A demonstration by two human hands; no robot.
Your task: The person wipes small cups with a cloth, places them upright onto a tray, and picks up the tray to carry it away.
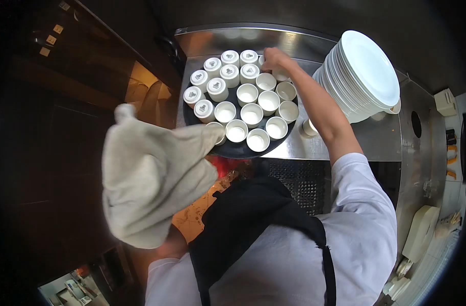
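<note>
Steel counter (363, 140) bears a black tray (238, 150) crowded with white cups (252, 115). Beige cloth (156, 178), soft and limp, covers the left hand, its grip hidden. The right hand (275, 58) meets a back cup (260, 61); whether it clasps, I cannot tell. Cups look light, stiff, breakable, best held by their walls.

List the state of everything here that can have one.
Black tray: loaded.
White cups, back left: upside down, base marks showing.
White cups, front and right: upright; visible insides look empty.
White plates: stacked.
Towel: draped over left hand, hiding it.
Right hand: at far cups, grip unclear.
Black apron: worn.
</note>
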